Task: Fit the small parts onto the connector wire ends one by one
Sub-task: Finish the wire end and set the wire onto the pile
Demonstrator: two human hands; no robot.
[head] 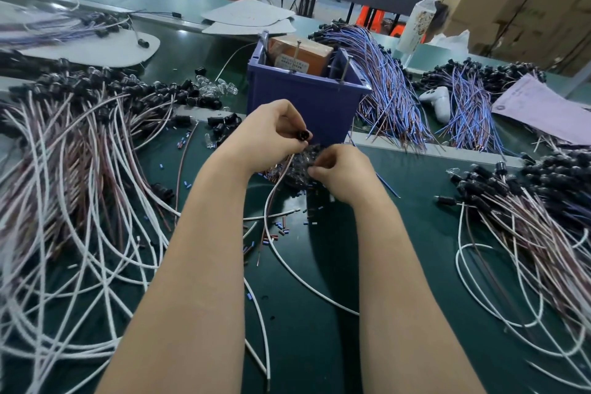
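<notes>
My left hand [271, 133] grips a small black cylindrical connector [303, 135] whose white and brown wires [271, 201] trail down over the dark green table [399, 265]. Just to the right and lower, my right hand [343, 171] reaches with curled fingers into a heap of small dark parts [302, 163]; what its fingertips pinch is hidden. Tiny blue and red sleeves [281, 229] lie scattered below the heap.
A purple bin [303, 96] holding a brown box stands right behind my hands. Big bundles of wired connectors lie at left [80, 144] and right [527, 201]. Blue-purple wire bundles [390, 86], a white controller [438, 99] and a bottle [419, 17] sit behind.
</notes>
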